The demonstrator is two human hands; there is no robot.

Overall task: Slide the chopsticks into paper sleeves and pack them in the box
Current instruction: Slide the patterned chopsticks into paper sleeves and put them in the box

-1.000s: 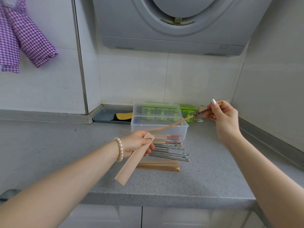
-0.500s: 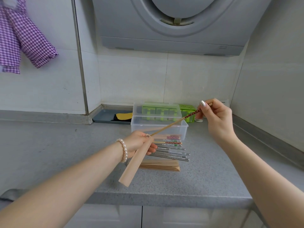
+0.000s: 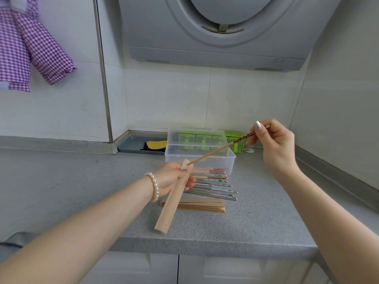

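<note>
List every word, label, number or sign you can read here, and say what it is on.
None can be read.
Range hood: a small mark near its lower right corner, too small to read.
Loose chopsticks on the counter: green and red printing, too blurred to tell letters from pattern.
Chopstick in the right hand: red dotted pattern only.
Paper sleeve in the left hand: plain.

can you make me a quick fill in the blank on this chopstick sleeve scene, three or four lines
1. The left hand grips a tan paper ____.
2. The right hand pinches the ____-patterned end of a wooden chopstick.
3. The chopstick's thin tip sits at the sleeve's ____ end.
4. The clear plastic box stands ____ the loose chopsticks on the counter.

Missing words: sleeve; red; upper; behind
</note>
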